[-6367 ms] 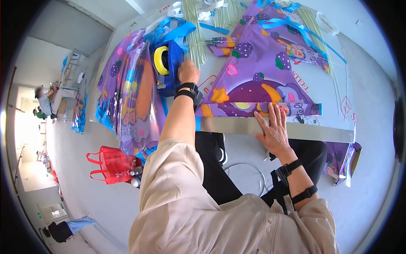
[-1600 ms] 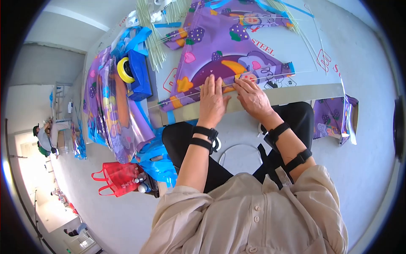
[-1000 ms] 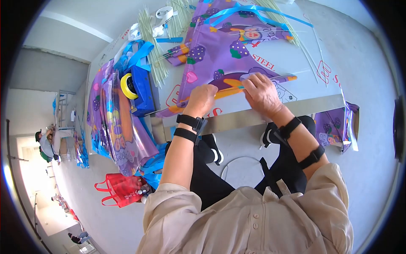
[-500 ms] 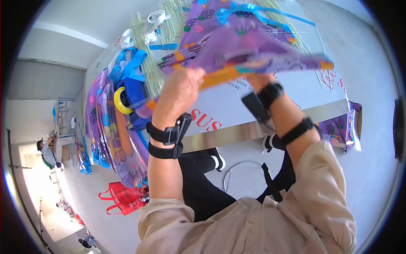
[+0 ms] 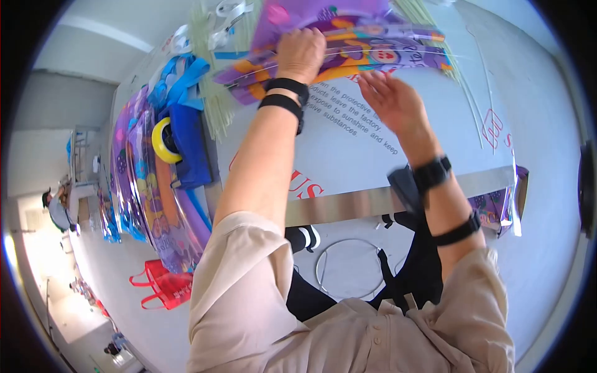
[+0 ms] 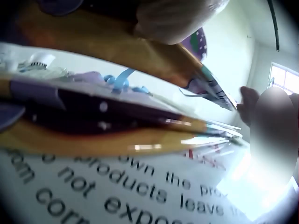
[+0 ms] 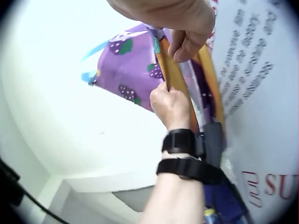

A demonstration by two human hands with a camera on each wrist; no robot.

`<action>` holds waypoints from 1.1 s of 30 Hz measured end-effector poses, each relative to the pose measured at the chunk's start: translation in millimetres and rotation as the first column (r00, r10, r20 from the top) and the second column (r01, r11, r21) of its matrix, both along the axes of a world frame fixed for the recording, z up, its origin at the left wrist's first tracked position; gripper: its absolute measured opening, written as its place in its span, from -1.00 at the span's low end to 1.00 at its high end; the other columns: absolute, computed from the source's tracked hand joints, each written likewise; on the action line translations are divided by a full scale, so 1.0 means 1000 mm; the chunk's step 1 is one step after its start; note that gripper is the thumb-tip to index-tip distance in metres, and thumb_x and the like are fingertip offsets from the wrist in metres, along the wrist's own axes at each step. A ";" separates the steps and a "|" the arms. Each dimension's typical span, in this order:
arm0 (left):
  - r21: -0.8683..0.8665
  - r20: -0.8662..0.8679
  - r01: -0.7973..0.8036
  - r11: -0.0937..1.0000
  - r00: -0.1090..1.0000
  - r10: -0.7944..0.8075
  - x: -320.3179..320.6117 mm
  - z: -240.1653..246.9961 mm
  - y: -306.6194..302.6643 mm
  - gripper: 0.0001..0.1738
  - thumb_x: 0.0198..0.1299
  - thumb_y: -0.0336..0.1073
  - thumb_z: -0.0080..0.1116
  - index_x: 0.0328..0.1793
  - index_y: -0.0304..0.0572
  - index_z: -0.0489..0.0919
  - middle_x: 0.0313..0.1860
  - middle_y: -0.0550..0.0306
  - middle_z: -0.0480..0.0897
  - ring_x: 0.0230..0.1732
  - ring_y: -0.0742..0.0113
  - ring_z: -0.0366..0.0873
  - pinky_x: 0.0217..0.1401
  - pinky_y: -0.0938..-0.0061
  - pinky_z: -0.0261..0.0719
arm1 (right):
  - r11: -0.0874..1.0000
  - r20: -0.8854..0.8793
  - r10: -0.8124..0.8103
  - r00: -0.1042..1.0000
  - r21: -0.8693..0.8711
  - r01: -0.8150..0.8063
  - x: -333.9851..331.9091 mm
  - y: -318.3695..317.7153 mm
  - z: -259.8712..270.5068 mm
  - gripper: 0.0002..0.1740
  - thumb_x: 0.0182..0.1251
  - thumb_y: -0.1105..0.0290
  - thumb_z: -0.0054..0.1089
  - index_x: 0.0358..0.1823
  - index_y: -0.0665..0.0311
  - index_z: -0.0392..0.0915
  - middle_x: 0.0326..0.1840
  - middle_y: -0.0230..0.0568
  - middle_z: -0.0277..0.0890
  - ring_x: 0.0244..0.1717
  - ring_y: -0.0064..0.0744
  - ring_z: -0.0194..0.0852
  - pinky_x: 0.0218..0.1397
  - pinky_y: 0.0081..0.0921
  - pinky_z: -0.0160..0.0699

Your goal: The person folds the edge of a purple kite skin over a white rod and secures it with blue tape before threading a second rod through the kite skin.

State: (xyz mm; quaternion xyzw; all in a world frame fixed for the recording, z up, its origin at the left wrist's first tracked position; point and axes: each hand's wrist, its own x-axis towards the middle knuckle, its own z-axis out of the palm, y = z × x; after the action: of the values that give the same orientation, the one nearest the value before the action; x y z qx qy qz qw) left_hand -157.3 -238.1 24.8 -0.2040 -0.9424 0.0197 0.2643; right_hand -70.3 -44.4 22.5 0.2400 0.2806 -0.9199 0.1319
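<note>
My left hand (image 5: 301, 55) grips the orange edge of a purple printed plastic sheet (image 5: 348, 53), holding it up over the far part of the table. In the left wrist view, the sheet's raised edge (image 6: 107, 42) hangs above another printed strip (image 6: 93, 116) lying on the table. My right hand (image 5: 395, 105) is just in front of the sheet's edge, its fingers loosely bent and holding nothing. The right wrist view has my left hand (image 7: 170, 105) pinching the edge, with the fingers of my right hand (image 7: 180, 28) close beside it.
A blue tape dispenser (image 5: 189, 146) with a yellow roll (image 5: 165, 140) stands at the table's left. More printed sheets (image 5: 152, 205) drape over that side. Bundles of thin rods (image 5: 211, 93) lie behind. A red bag (image 5: 163, 285) is on the floor; a metal strip (image 5: 348, 208) lines the front edge.
Both hands pressed the sheet's edge flat at the table's front, then picked it up and carried it to the far side. My right hand has let go, uncovering printed text.
</note>
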 end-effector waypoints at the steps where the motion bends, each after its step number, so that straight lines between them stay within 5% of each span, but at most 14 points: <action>1: -0.041 0.149 -0.008 0.999 0.989 0.014 0.003 -0.012 0.000 -0.86 0.16 -0.37 -0.05 -0.26 -0.17 0.54 -0.34 0.03 0.65 -0.22 0.02 0.63 -0.20 0.08 0.54 | 0.996 -0.027 0.059 0.998 0.073 -0.057 0.016 0.004 -0.005 -0.54 0.48 0.33 -0.19 0.21 0.60 0.25 0.10 0.23 0.45 0.10 0.07 0.49 0.24 -0.19 0.50; 2: -0.084 0.296 -0.022 0.996 0.954 0.046 0.008 -0.024 -0.003 -0.84 0.20 -0.34 -0.06 -0.20 -0.18 0.54 -0.26 0.00 0.65 -0.15 0.02 0.63 -0.16 0.05 0.55 | 0.982 -0.050 0.130 0.990 0.142 -0.122 0.030 0.007 -0.010 -0.57 0.45 0.36 -0.15 0.18 0.58 0.30 0.08 0.22 0.47 0.08 0.03 0.51 0.19 -0.23 0.54; 4: 0.168 0.312 -0.045 0.985 0.950 -0.009 0.008 -0.059 -0.008 -0.70 0.25 -0.18 0.00 -0.03 -0.20 0.56 -0.02 0.00 0.62 0.11 0.06 0.54 0.14 -0.20 0.39 | 0.962 -0.059 0.193 0.979 0.208 -0.177 0.047 0.015 -0.029 -0.60 0.40 0.42 -0.10 0.16 0.56 0.35 0.05 0.18 0.51 0.05 -0.04 0.55 0.10 -0.30 0.58; 6: 0.172 0.352 -0.079 0.982 0.936 0.013 0.028 -0.035 -0.008 -0.62 0.24 -0.15 0.05 0.09 -0.22 0.48 0.14 -0.04 0.53 0.22 0.04 0.44 0.28 -0.20 0.29 | 0.927 -0.036 0.266 0.963 0.285 -0.245 0.057 0.014 -0.037 -0.58 0.40 0.40 -0.09 0.18 0.57 0.33 0.03 0.16 0.53 0.02 -0.09 0.57 0.08 -0.32 0.59; 9: 0.193 0.267 -0.109 0.975 0.962 0.054 0.043 -0.005 -0.019 -0.69 0.17 -0.19 0.12 -0.01 -0.15 0.55 0.04 0.02 0.59 0.20 0.04 0.44 0.27 -0.23 0.25 | 0.884 -0.018 0.362 0.932 0.326 -0.337 0.066 0.011 -0.044 -0.59 0.41 0.39 -0.06 0.16 0.57 0.34 0.04 0.15 0.53 0.00 -0.12 0.58 0.07 -0.33 0.59; 11: 0.251 0.093 -0.015 0.968 0.996 -0.009 0.073 0.018 -0.025 -0.76 0.14 -0.24 0.22 -0.11 -0.15 0.58 -0.13 0.06 0.63 0.07 0.07 0.52 0.08 0.11 0.46 | 0.872 -0.004 0.374 0.927 0.342 -0.350 0.070 0.008 -0.042 -0.59 0.41 0.40 -0.04 0.15 0.57 0.35 0.04 0.15 0.53 0.00 -0.13 0.58 0.06 -0.35 0.60; 12: 0.242 0.088 -0.030 0.970 0.996 0.009 0.090 0.027 -0.037 -0.76 0.14 -0.24 0.22 -0.11 -0.15 0.58 -0.13 0.06 0.63 0.07 0.07 0.52 0.08 0.11 0.46 | 0.868 0.008 0.352 0.936 0.371 -0.330 0.071 0.007 -0.041 -0.60 0.40 0.40 -0.02 0.14 0.57 0.36 0.04 0.15 0.53 0.00 -0.14 0.58 0.05 -0.36 0.60; 14: 0.555 -0.030 0.041 0.831 0.999 -0.030 0.138 0.051 -0.075 -0.87 0.14 -0.29 0.23 -0.28 -0.19 0.60 -0.35 0.05 0.63 -0.16 0.06 0.60 -0.13 0.21 0.52 | 0.867 -0.004 0.364 0.931 0.366 -0.337 0.078 0.014 -0.042 -0.62 0.40 0.41 0.00 0.13 0.55 0.37 0.03 0.13 0.53 0.00 -0.17 0.57 0.04 -0.38 0.60; 17: 0.697 -0.080 -0.271 0.664 0.891 0.447 0.221 0.060 -0.161 -0.93 0.14 -0.37 0.20 -0.32 -0.21 0.58 -0.46 -0.03 0.60 -0.42 0.06 0.59 -0.35 0.35 0.51 | 0.866 0.045 0.343 0.938 0.371 -0.334 0.092 0.027 -0.047 -0.63 0.40 0.40 0.03 0.12 0.51 0.40 0.00 0.05 0.54 -0.01 -0.21 0.56 0.02 -0.42 0.60; 21: 0.589 -0.113 -0.615 0.524 0.579 0.807 0.323 0.024 -0.317 -0.95 0.03 -0.49 0.13 -0.45 -0.24 0.49 -0.47 -0.09 0.55 -0.35 -0.06 0.55 -0.27 0.11 0.44 | 0.891 0.071 0.302 0.951 0.335 -0.307 0.112 0.046 -0.059 -0.68 0.41 0.40 0.03 0.08 0.47 0.43 -0.04 -0.04 0.55 -0.05 -0.30 0.58 -0.03 -0.48 0.61; 23: 0.246 0.195 -0.947 0.204 0.255 0.947 0.364 0.013 -0.361 -0.86 0.08 -0.39 0.09 -0.30 -0.32 0.60 -0.22 -0.19 0.61 -0.10 -0.17 0.55 -0.04 0.05 0.49 | 0.879 0.079 0.304 0.949 0.360 -0.312 0.119 0.048 -0.060 -0.69 0.41 0.40 0.03 0.07 0.45 0.44 -0.05 -0.06 0.56 -0.06 -0.33 0.58 -0.05 -0.50 0.61; 26: 0.000 0.167 -0.928 0.372 0.367 0.915 0.405 -0.007 -0.377 -0.79 0.10 -0.39 0.06 -0.21 -0.35 0.63 -0.10 -0.25 0.60 0.00 -0.23 0.53 0.06 0.08 0.49 | 0.860 0.095 0.304 0.948 0.402 -0.316 0.124 0.044 -0.059 -0.71 0.40 0.41 0.03 0.06 0.42 0.46 -0.06 -0.10 0.56 -0.08 -0.37 0.58 -0.09 -0.53 0.62; 31: -0.070 0.188 -0.937 0.342 0.325 0.927 0.398 0.003 -0.383 -0.82 0.05 -0.40 0.06 -0.32 -0.27 0.66 -0.25 -0.20 0.66 -0.11 -0.17 0.60 -0.01 0.09 0.54 | 0.829 0.107 0.304 0.947 0.460 -0.318 0.129 0.036 -0.054 -0.71 0.40 0.41 0.02 0.06 0.41 0.46 -0.08 -0.11 0.57 -0.12 -0.41 0.59 -0.13 -0.57 0.64; 33: 0.047 0.162 -0.950 0.309 0.313 0.936 0.389 0.012 -0.383 -0.86 0.00 -0.40 0.08 -0.39 -0.21 0.66 -0.35 -0.15 0.67 -0.22 -0.16 0.62 -0.11 0.09 0.56 | 0.823 0.110 0.312 0.944 0.464 -0.327 0.132 0.033 -0.053 -0.70 0.39 0.41 0.04 0.06 0.42 0.46 -0.09 -0.11 0.57 -0.14 -0.41 0.59 -0.17 -0.58 0.64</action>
State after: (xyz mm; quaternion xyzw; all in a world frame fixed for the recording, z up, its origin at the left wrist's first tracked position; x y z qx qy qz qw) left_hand 231.7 -621.1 37.1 0.4021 -0.8952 0.0967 0.1662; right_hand 62.0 -11.2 -30.2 0.2281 0.5319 -0.7838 0.2251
